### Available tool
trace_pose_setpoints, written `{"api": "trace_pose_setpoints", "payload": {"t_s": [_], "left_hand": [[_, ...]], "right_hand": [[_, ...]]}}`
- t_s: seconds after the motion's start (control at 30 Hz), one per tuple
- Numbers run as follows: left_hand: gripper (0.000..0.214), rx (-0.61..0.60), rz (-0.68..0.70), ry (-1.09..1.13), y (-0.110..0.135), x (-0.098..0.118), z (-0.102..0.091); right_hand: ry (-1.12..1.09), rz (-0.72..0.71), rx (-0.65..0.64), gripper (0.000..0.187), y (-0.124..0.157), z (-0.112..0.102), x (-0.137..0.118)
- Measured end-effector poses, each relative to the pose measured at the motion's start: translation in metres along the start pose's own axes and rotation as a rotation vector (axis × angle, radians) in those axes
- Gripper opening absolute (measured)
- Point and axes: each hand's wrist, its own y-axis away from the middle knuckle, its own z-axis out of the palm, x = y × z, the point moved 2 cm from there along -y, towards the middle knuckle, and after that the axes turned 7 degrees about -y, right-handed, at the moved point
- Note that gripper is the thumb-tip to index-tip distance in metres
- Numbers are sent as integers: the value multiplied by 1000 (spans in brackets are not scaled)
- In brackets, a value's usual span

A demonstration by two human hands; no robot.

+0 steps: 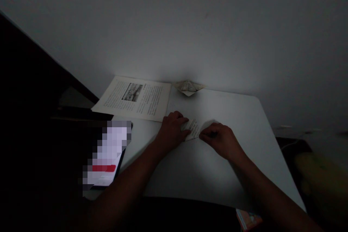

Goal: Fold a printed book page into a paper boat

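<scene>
A small folded piece of printed paper (193, 129) lies on the white table between my hands. My left hand (174, 128) rests at its left side, thumb and forefinger apart and touching the paper against the tabletop. At the paper's right corner, the fingertips of my right hand (216, 136) are pinched together on the edge. Part of the paper's left side is hidden under my left fingers. Behind it, against the wall, sits a folded paper boat-like shape (188, 87) with pointed ends.
Flat printed sheets (152, 98) with a dark picture lie at the back left of the white table (239, 112). A lit tablet or phone (108, 156), its screen blurred out, is at the left edge beside my left forearm. The wall (190, 25) stands directly behind.
</scene>
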Motion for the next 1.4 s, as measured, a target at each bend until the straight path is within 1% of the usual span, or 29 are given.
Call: {"api": "trace_pose_setpoints", "payload": {"t_s": [0.2,0.3,0.37,0.5,0.6,0.7,0.83,0.97,1.17,1.4], "left_hand": [[36,12,-20,8,0,0,3],[37,-4,-19,22,0,2,3],[37,-18,-18,30,0,3,3],[38,-22,-15,38,0,6,3],[37,-27,-3,44,-1,6,2],[35,-32,-1,39,-1,6,1],[37,-32,-2,33,-1,6,1],[38,-44,1,49,-2,6,1],[37,-52,-6,65,-3,6,1],[37,-38,-1,60,-2,6,2]], "right_hand": [[-88,96,-18,6,-6,-1,4],[-152,133,-23,7,-5,0,6],[-152,146,-16,7,-4,1,7],[-52,101,45,7,-5,1,5],[-19,71,75,7,-7,1,3],[-9,77,80,7,-8,2,3],[22,71,122,10,-11,3,5],[42,51,111,11,-12,2,2],[54,79,102,11,-13,2,2],[95,59,153,14,-27,4,3]]}}
